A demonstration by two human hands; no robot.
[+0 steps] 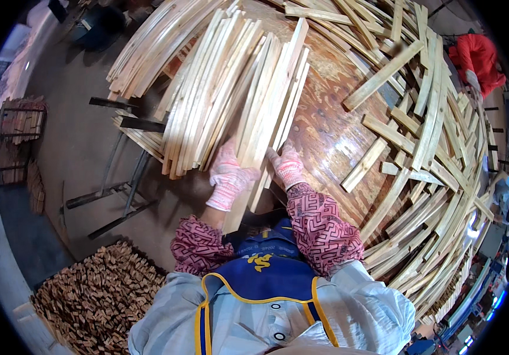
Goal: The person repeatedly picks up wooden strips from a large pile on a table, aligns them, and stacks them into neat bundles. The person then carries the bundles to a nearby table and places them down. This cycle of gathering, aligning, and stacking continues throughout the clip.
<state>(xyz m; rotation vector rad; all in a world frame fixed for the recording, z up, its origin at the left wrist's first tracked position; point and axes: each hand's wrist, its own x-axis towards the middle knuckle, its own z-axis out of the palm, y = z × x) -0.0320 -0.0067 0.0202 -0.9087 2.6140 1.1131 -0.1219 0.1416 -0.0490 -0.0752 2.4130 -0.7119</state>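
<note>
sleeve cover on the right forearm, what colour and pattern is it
The sleeve cover is pink with dark, angular, maze-like lines, best seen in the head view.

It was a woodworking workshop; wooden slats (384,76) lay heaped on a worn desk (331,118); densely stacked cut wood (98,296) and a co-worker in red (480,62) were nearby.

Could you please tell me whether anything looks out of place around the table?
The loose strips on the right of the table lie crisscrossed at many angles, which looks untidy against the mostly aligned stack by the left hand.

Tabletop (325,133) nr R hand (288,166) passable, loose slats (431,127) block R.
</note>
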